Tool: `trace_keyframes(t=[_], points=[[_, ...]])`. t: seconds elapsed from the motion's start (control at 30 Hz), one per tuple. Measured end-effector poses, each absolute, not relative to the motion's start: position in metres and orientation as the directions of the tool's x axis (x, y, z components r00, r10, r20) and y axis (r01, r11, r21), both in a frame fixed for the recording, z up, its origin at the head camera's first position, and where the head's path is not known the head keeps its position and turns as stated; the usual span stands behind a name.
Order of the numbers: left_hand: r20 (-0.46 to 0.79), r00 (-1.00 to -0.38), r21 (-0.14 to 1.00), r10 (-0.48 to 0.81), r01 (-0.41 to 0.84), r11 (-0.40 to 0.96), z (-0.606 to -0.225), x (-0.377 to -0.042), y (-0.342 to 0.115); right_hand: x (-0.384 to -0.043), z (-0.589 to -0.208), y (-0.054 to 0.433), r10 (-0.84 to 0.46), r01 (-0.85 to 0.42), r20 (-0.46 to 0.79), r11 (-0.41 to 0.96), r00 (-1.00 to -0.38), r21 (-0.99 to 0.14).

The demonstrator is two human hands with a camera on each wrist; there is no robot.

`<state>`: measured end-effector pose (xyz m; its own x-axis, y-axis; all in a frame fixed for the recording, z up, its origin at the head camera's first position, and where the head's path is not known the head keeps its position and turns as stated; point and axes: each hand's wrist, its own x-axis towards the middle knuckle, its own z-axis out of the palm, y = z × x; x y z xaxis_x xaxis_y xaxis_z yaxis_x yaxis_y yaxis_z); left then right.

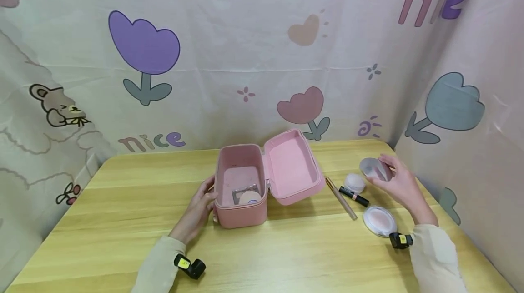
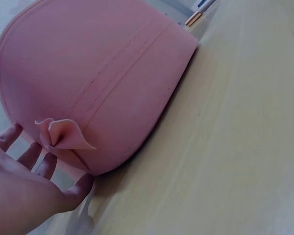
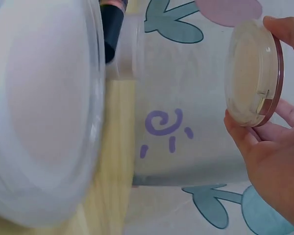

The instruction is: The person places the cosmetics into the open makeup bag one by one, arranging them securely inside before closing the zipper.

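Note:
A pink makeup case (image 1: 241, 218) stands with its lid (image 1: 291, 165) hinged out to the right. Inside lie a small clear-lidded palette (image 1: 240, 192) and a round pale item (image 1: 249, 197). My left hand (image 1: 202, 206) rests against the case's left side; in the left wrist view its fingers (image 2: 45, 166) touch the wall near a pink bow (image 2: 63, 134). Over the table's right side, my right hand (image 1: 403, 188) pinches a round powder compact (image 3: 255, 73) by its edge, thumb on one side and fingers on the other. It has a clear top and a reddish-brown base.
Between the case and my right hand lie a slim pencil-like tube (image 1: 341, 199), a black lipstick tube (image 1: 354, 196), a small clear jar (image 1: 355, 183) and a round white compact (image 1: 380, 221). A printed curtain (image 1: 221, 56) hangs behind the wooden table (image 1: 286, 256).

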<state>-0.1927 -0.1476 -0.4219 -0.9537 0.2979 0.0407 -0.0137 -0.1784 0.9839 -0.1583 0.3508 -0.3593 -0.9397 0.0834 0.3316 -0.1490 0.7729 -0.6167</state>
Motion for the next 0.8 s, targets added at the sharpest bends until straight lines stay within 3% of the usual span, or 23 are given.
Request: trace_keyframes(t=[0.4,0.8], points=[[0.053,-0.958,0.979,0.28,-0.006,-0.206,-0.4223,-0.1917,-0.144,-0.1595,-0.3582,0.3425,0.014,-0.195,0.339,0.797,-0.941,-0.571],[0.065,-0.957,0.979,0.282,0.007,-0.204,-0.4231,-0.1918,-0.1451,-0.155,-0.3607,0.3475,0.049,-0.149,0.31,0.8,-0.949,-0.582]])
